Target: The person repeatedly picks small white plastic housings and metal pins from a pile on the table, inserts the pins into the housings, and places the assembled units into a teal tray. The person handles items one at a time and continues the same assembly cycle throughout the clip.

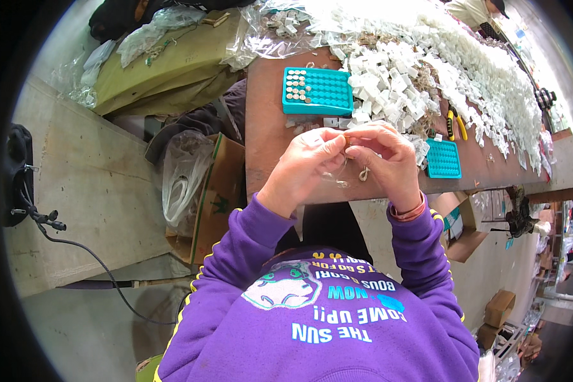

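Note:
My left hand (304, 164) and my right hand (388, 158) meet over the near edge of the brown table (264, 127). Thumbs and fingers of both are closed in a pinch on a tiny brownish piece (347, 141), mostly hidden by the fingertips. A pale thin cord (363, 174) hangs in a small loop under my right fingers. Just beyond the hands, a teal tray (328, 109) with rows of round hollows holds several small round pieces in its left columns. To the right of my right hand lies a smaller teal tray (444, 159) with a grid of hollows.
Small white box-like pieces (388, 83) are heaped beyond the hands, running into a long pile of clear bagged pieces (484, 70). Yellow-and-black pliers (451, 124) lie on the right. A cardboard box (210, 204) stands left of the table. Another person (477, 11) is at the far right.

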A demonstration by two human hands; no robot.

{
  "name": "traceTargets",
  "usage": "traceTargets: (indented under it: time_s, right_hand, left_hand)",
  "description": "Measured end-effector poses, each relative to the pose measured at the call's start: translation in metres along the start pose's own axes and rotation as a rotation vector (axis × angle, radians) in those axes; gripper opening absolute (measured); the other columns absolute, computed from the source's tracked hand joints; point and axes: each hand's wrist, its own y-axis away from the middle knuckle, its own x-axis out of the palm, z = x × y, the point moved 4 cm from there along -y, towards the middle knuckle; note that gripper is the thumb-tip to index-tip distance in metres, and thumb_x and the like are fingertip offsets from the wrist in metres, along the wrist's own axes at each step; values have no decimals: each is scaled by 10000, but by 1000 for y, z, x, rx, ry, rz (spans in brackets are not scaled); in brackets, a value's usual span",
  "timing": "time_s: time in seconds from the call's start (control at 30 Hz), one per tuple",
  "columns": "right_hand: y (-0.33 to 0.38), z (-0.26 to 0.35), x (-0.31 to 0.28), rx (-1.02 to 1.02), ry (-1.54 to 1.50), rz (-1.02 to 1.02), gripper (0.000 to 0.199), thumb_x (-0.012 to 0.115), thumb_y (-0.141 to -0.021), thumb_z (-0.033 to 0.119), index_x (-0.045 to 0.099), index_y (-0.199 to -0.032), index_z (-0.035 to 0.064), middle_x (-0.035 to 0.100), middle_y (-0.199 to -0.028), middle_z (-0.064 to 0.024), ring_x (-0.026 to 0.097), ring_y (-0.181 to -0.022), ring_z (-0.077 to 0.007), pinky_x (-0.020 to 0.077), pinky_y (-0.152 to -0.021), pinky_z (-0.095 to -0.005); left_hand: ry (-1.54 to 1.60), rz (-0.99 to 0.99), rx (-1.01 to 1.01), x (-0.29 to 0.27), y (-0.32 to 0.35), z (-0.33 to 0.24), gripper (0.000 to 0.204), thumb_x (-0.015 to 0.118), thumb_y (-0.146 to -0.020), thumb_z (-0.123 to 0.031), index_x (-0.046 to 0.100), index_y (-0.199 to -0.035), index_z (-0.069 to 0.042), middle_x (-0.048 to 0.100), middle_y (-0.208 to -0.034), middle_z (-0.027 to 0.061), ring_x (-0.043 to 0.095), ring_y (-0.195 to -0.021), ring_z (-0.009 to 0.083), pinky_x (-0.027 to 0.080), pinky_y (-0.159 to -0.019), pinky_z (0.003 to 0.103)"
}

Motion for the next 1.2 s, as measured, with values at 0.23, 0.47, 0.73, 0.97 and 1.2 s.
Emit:
traceTargets:
  time_s: [0.23, 0.47, 0.73, 0.97, 1.2]
  right_hand:
    - [9, 16, 7, -298, 503, -143, 221, 723, -747, 22, 666, -959, 48, 661, -904, -85, 670, -770, -212, 528, -667, -299]
    - [15, 2, 21, -319, 547, -232, 181, 698, -755, -42, 671, -916, 35, 650, -853, -96, 654, -761, -214, 523, -677, -284]
    - [8, -33, 8, 314, -358, -129, 120, 627, -885, 13, 639, -992, -40, 679, -860, -84, 658, -736, -135, 519, -650, -222]
    - [6, -34, 10, 527, -652, 100, 156, 636, -899, 105, 642, -1014, -1, 679, -866, -58, 625, -716, -84, 486, -643, -200]
    - [5, -34, 15, 472, -542, 172, 151, 655, -889, 134, 648, -960, 1, 654, -810, -28, 580, -655, -69, 464, -610, -193]
  left_hand:
    - [-140, -188, 230, -3, 4, 0, 178, 652, -903, -124, 598, -1020, -1, 648, -954, 38, 571, -831, 70, 470, -757, 207]
    - [-205, -249, 187, -8, 10, 8, 197, 632, -916, -118, 578, -1061, 3, 633, -982, 42, 584, -904, 89, 470, -804, 224]
    - [324, -218, 59, -14, 13, 13, 267, 577, -933, -107, 511, -1167, 4, 592, -1080, 87, 582, -1032, 179, 452, -959, 294]
    - [-232, -164, 170, -16, 19, 2, 303, 597, -924, -114, 533, -1187, 21, 620, -1078, 72, 593, -1002, 130, 461, -912, 266]
    - [-488, -262, 293, -14, 24, -3, 386, 695, -851, -90, 552, -1197, 4, 653, -1005, 43, 610, -930, 101, 475, -841, 247]
